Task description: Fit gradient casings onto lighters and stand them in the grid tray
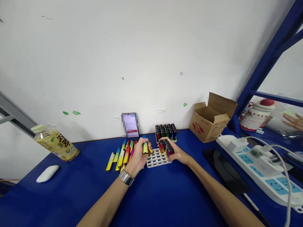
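Near the middle of the table, my left hand (140, 155) is closed round a few shiny lighters (145, 148) with yellow-gold sides, wearing a metal watch at its wrist. My right hand (175, 152) curls round a cluster of dark-topped lighters (163, 145) standing upright in a white tray (153, 161) with oval holes. The tray's left part shows bare holes. Left of my left hand, a pile of rainbow-coloured lighters (121, 157) lies on the blue table (161, 195). Behind my right hand stands a second tray packed with upright lighters (167, 130).
A phone (130, 125) leans on the wall. An open carton (205, 124), a black phone (224, 168) and a power strip (262, 173) with cables lie right. A bottle (56, 143) and a white mouse (47, 173) are left. Another person's hand (293, 121) shows far right.
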`<state>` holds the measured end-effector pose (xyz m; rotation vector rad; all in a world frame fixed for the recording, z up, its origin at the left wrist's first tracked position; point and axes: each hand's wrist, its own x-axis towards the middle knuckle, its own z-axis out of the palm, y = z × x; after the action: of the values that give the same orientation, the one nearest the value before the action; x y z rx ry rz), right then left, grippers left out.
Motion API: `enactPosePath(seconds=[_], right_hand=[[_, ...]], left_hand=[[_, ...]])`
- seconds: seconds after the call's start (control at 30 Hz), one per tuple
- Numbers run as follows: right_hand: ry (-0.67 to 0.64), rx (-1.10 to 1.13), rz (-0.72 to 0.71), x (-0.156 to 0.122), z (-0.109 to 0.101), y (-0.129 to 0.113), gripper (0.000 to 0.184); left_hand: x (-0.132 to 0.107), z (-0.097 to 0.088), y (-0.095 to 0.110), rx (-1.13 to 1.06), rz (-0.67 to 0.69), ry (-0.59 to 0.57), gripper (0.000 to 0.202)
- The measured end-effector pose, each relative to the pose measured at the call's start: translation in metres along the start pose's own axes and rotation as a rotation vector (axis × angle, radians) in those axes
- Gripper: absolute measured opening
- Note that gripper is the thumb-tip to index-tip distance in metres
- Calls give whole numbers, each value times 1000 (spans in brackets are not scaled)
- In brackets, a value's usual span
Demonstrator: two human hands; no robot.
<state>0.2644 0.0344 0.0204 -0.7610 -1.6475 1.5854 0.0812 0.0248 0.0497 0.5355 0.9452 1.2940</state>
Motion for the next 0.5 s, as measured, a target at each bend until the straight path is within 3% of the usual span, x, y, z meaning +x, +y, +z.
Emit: enactPosePath(seconds=[0.33, 0.5], right_hand=[[-11, 2, -5, 0, -2, 4, 74], [-8, 21, 2, 0, -1, 4, 74]], left_hand=[[-5, 6, 2, 82, -7, -122, 14], [-3, 7, -4, 273, 102, -134, 17]])
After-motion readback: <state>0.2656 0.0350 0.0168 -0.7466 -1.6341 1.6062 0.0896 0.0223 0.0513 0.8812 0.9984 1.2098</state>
